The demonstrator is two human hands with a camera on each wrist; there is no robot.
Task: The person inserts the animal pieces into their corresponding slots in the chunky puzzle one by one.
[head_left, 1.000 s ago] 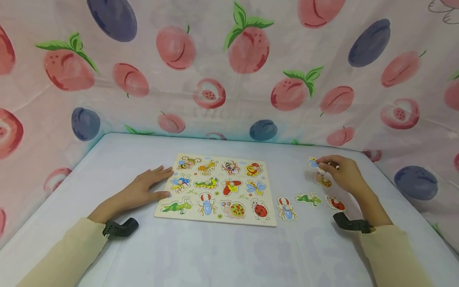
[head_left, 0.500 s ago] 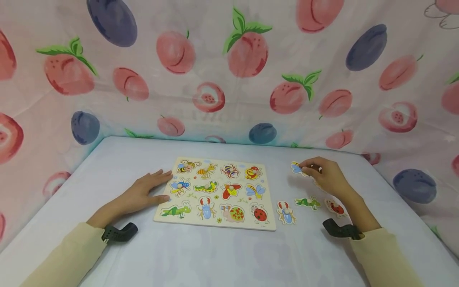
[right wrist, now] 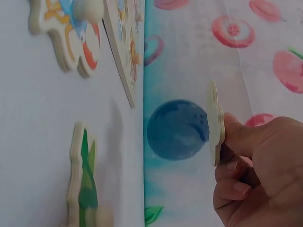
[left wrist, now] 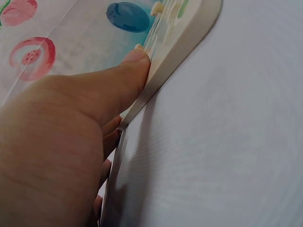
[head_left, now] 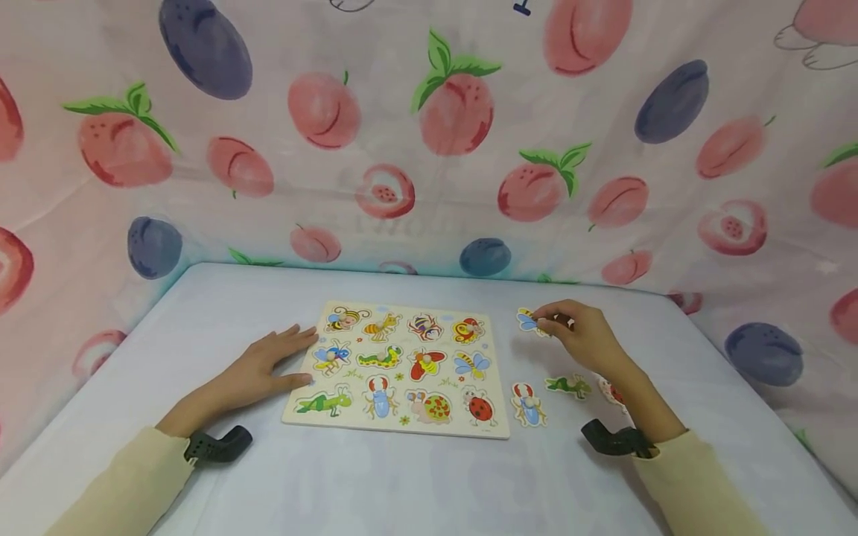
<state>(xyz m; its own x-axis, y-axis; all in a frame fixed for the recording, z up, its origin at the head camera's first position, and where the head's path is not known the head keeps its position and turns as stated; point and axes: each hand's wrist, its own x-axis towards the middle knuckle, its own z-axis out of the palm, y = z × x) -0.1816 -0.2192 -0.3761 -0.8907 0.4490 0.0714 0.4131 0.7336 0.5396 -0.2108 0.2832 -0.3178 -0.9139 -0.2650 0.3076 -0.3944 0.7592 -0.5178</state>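
My right hand (head_left: pixel 578 335) pinches a dragonfly puzzle piece (head_left: pixel 526 320) with blue wings and a yellow striped body. It is raised above the table, just right of the wooden insect puzzle board (head_left: pixel 322 422); in the right wrist view the piece (right wrist: pixel 215 125) shows edge-on at the fingertips. My left hand (head_left: pixel 263 365) lies with straight fingers against the board's left edge, and its thumb (left wrist: pixel 135 71) touches the rim. Knobbed insect pieces fill the upper part of the board. A printed dragonfly picture (head_left: pixel 472 365) and the bottom-row pictures show no knobs.
Right of the board lie a stag beetle piece (head_left: pixel 529 406), a grasshopper piece (head_left: pixel 568 385) and a ladybug piece (head_left: pixel 611 393), the last partly covered by my right forearm. A fruit-print cloth (head_left: pixel 415 246) rises behind the white table.
My right hand has carried the dragonfly piece leftward, closer to the board. The snail piece has gone out of sight behind that hand. My left hand stays at the board's edge.
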